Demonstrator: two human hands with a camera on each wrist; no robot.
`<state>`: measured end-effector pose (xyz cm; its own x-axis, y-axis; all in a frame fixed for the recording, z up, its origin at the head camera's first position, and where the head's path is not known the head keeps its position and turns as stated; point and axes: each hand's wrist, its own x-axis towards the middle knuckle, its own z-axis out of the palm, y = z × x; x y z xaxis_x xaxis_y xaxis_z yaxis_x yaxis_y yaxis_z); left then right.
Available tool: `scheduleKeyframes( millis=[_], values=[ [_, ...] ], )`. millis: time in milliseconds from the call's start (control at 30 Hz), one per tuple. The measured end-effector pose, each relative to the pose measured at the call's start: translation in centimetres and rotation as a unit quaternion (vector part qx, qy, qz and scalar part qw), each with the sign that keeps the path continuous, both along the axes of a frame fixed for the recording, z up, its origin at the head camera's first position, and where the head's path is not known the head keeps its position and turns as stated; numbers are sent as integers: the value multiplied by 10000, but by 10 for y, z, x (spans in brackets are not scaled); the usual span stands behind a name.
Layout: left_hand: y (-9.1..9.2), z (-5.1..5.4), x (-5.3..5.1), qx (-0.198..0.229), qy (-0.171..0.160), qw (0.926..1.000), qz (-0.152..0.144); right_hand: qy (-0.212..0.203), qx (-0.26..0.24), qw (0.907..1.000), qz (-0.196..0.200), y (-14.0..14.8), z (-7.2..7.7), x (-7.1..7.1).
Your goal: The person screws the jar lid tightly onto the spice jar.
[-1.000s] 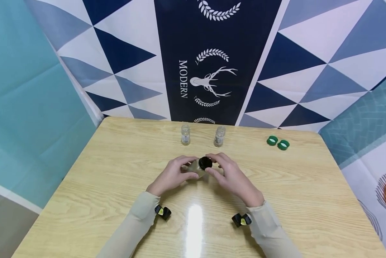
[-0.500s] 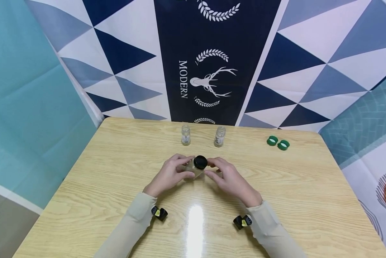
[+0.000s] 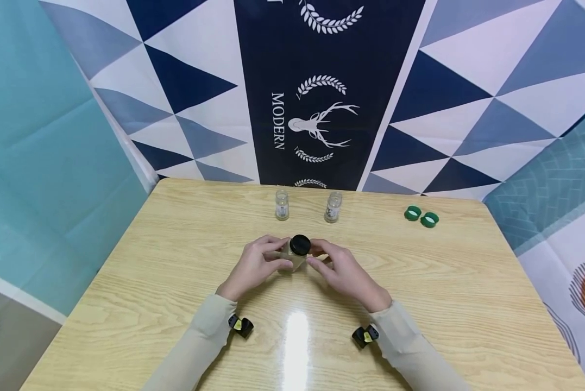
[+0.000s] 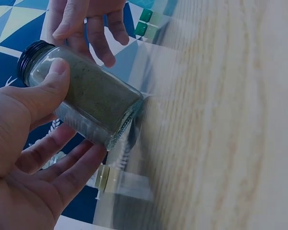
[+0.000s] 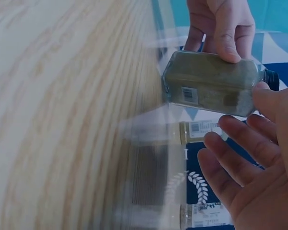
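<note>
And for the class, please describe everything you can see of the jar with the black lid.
The jar looks like clear, flat-sided glass with greenish-brown contents, a black lid on top and a small barcode label. It is held tilted in the left hand, lid end up, at the wooden table. The right hand is close beside it; whether that hand or the table touches it is unclear.
</note>
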<state>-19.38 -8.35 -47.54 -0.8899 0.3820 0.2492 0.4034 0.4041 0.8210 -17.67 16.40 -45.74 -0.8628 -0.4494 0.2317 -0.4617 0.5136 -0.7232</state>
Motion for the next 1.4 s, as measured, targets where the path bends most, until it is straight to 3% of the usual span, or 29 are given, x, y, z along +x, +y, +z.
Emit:
scheduleKeyframes(
  millis=[300, 700, 1167, 1400],
  values=[
    [-3, -3, 3, 290, 176, 9992, 223, -156, -98, 9998, -37, -5, -3, 1],
    [-8, -4, 3, 592, -185, 9978, 217, -167, -223, 9996, 25, -11, -6, 1],
    [-10, -5, 4, 561, -325, 9976, 251, -407, -247, 9989, 29, -19, -12, -2],
    [-12, -2, 5, 788, -544, 9951, 229, -491, -237, 9984, -149, -21, -13, -3]
  ],
)
